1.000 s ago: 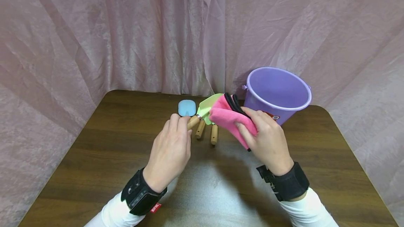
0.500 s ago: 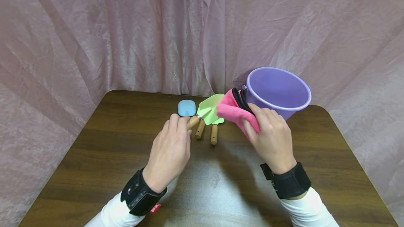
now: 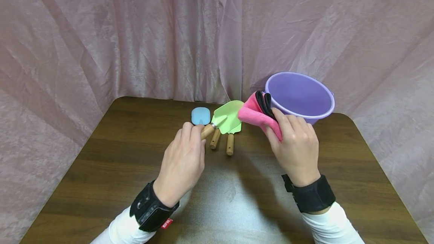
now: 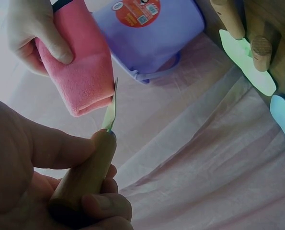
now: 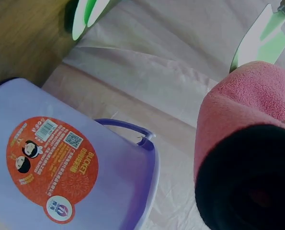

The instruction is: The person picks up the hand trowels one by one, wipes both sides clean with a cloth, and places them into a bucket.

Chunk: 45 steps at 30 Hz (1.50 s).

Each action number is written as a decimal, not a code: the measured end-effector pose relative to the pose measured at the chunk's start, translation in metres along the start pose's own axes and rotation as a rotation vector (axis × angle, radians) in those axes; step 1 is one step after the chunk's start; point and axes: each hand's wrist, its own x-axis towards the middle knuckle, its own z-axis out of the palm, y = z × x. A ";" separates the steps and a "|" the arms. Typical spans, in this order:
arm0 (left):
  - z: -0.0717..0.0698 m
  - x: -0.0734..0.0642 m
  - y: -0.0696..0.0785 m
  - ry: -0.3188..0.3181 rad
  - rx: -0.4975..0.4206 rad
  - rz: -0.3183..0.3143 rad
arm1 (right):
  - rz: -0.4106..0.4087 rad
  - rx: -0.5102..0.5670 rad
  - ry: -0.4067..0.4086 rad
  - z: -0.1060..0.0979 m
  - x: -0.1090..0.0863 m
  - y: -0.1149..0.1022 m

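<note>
The left hand (image 3: pixel 183 161) wraps thumb and fingers round the wooden handle of a trowel (image 3: pixel 231 113), whose green blade points to about 2 o'clock. The right hand (image 3: pixel 296 148) pinches a folded pink cloth (image 3: pixel 255 116) with black edging, which hangs out from the fingers toward 10 o'clock. At 12 o'clock from that hand is a purple bucket (image 3: pixel 300 92); the right wrist view shows a gap between cloth and bucket. Whether cloth and blade touch, I cannot tell.

On the bench (image 3: pixel 101 183), at 2 o'clock from the left hand, lie two more wooden handles (image 3: pixel 230 145), and a light blue piece (image 3: pixel 200 116) sits at 1 o'clock.

The cloth looks light, soft and fleecy, with nothing fragile about it; it should bend wherever it is unsupported, so a pinch across all the folded layers would suit it better than a grip on one edge. The trowel seems stiff, its blade thin and probably smooth, so the rounded handle is the surer place to grip. The bucket looks like light plastic, best taken by its rim.
</note>
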 end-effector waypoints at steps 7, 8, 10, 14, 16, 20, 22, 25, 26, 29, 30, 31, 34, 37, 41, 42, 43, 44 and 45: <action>0.000 0.000 -0.001 0.001 -0.002 0.000 | -0.026 0.010 0.008 0.000 -0.001 -0.004; 0.000 0.000 -0.001 0.002 -0.002 0.000 | -0.029 0.016 0.006 0.000 -0.001 -0.004; 0.000 0.000 -0.001 0.004 -0.002 -0.001 | -0.033 0.034 -0.002 0.001 -0.002 -0.006; 0.000 0.000 -0.001 0.006 -0.002 0.001 | -0.045 0.077 -0.016 0.001 -0.002 -0.010; 0.001 0.000 -0.001 0.010 -0.003 0.003 | -0.056 0.099 -0.020 0.002 -0.003 -0.012; 0.002 0.000 -0.002 0.019 -0.004 0.008 | -0.086 0.140 -0.032 0.003 -0.004 -0.018; 0.002 0.000 -0.002 0.018 -0.004 0.007 | -0.098 0.160 -0.044 0.003 -0.004 -0.020; 0.002 0.000 -0.002 0.010 -0.002 0.002 | -0.106 0.185 -0.062 0.002 -0.005 -0.024; 0.002 0.000 -0.002 0.008 -0.001 0.001 | -0.107 0.193 -0.064 0.002 -0.006 -0.025; 0.002 0.000 -0.002 0.001 0.000 -0.006 | -0.113 0.216 -0.071 0.001 -0.006 -0.027; 0.002 0.000 -0.002 -0.001 0.000 -0.007 | -0.115 0.223 -0.073 0.001 -0.007 -0.028; 0.002 0.000 -0.002 -0.002 -0.001 -0.009 | -0.117 0.232 -0.076 0.001 -0.007 -0.029; 0.002 0.000 -0.002 -0.004 -0.005 -0.013 | -0.118 0.247 -0.093 0.001 -0.008 -0.030; 0.002 0.000 -0.002 -0.003 -0.009 -0.016 | -0.114 0.254 -0.126 0.000 -0.008 -0.030; 0.001 0.000 -0.002 -0.010 -0.011 -0.021 | -0.110 0.267 -0.165 -0.001 -0.009 -0.030; 0.001 0.000 -0.002 -0.012 -0.012 -0.022 | -0.113 0.270 -0.169 -0.001 -0.009 -0.030; 0.001 0.000 -0.002 -0.015 -0.012 -0.025 | -0.115 0.272 -0.172 -0.001 -0.009 -0.030; 0.001 0.000 -0.002 -0.018 -0.013 -0.027 | -0.119 0.274 -0.171 -0.001 -0.009 -0.030; 0.001 0.000 -0.002 -0.021 -0.014 -0.030 | -0.123 0.273 -0.173 -0.001 -0.009 -0.029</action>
